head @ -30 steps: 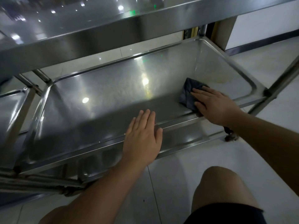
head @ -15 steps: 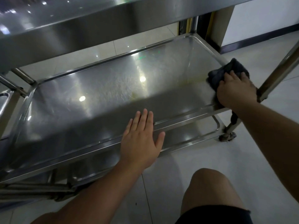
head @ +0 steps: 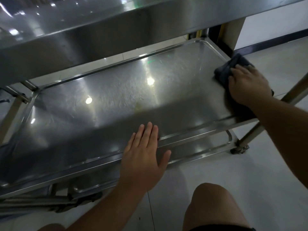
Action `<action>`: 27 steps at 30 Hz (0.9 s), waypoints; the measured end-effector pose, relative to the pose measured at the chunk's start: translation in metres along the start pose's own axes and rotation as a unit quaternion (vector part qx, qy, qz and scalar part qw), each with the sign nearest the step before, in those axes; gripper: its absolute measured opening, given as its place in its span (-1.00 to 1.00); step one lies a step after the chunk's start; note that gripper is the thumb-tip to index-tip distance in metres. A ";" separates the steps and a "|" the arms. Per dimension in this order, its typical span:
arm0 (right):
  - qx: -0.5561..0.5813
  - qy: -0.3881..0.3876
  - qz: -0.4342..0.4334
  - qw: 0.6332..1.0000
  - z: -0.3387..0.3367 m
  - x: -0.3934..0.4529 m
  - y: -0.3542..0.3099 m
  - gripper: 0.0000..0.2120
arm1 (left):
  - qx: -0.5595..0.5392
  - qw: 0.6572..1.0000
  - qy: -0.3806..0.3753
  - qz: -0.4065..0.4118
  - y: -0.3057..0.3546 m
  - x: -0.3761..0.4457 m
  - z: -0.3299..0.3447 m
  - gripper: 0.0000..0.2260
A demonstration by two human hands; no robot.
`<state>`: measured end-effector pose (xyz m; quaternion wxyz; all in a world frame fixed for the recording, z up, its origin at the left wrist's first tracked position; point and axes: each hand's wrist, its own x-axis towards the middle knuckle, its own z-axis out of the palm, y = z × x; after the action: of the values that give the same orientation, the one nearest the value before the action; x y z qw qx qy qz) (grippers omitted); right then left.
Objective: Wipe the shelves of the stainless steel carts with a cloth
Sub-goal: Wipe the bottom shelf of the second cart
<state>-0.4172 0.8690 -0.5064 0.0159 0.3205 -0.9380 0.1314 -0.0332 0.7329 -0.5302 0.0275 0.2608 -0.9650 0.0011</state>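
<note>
The middle shelf [head: 116, 100] of a stainless steel cart fills the view, shiny with light reflections. A dark grey cloth [head: 228, 69] lies bunched at the shelf's right end, against the rim. My right hand [head: 246, 84] presses down on the cloth with its fingers spread over it. My left hand [head: 145, 155] lies flat with straight fingers on the shelf's near rim, holding nothing.
The cart's top shelf [head: 100, 30] overhangs the far side. A lower shelf [head: 200, 150] shows beneath the near rim, with a caster wheel [head: 239, 149] at the right. Another cart's frame [head: 15, 100] stands at the left. My knee [head: 215, 202] is over the pale tiled floor.
My right hand slid the cloth from the shelf's near right area out to its right end, then kept pressing there. My left hand stayed on the near rim.
</note>
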 end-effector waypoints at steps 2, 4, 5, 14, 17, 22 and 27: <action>0.013 -0.001 0.034 0.999 0.004 0.014 -0.014 -0.52 | -0.004 1.000 0.012 0.002 0.000 0.000 0.003 -0.28; 0.025 -0.011 -0.002 1.000 0.008 0.016 -0.045 -0.52 | -0.001 1.000 0.016 0.003 0.000 0.000 0.004 -0.28; 0.037 -0.027 -0.048 0.998 0.009 0.011 -0.063 -0.52 | 0.001 1.000 0.018 0.004 -0.001 0.000 0.004 -0.28; 0.109 -0.127 -0.289 0.943 0.008 -0.040 -0.059 -0.55 | 0.021 1.000 -0.001 0.004 -0.001 -0.003 0.002 -0.28; 0.049 -0.016 -0.108 0.993 -0.003 0.004 -0.015 -0.63 | 0.023 1.000 -0.001 0.001 0.000 -0.003 0.002 -0.27; 0.011 -0.030 -0.012 0.999 0.007 0.033 -0.079 -0.63 | 0.016 1.000 0.003 0.001 0.000 -0.001 0.004 -0.26; 0.078 -0.098 -0.204 0.971 0.026 -0.016 -0.167 -0.57 | 0.020 1.000 -0.008 0.003 0.000 -0.001 0.001 -0.27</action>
<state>-0.3020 0.7443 -0.4941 -0.0749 0.5166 -0.8367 0.1656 -0.0320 0.7336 -0.5314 0.0151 0.2587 -0.9657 0.0183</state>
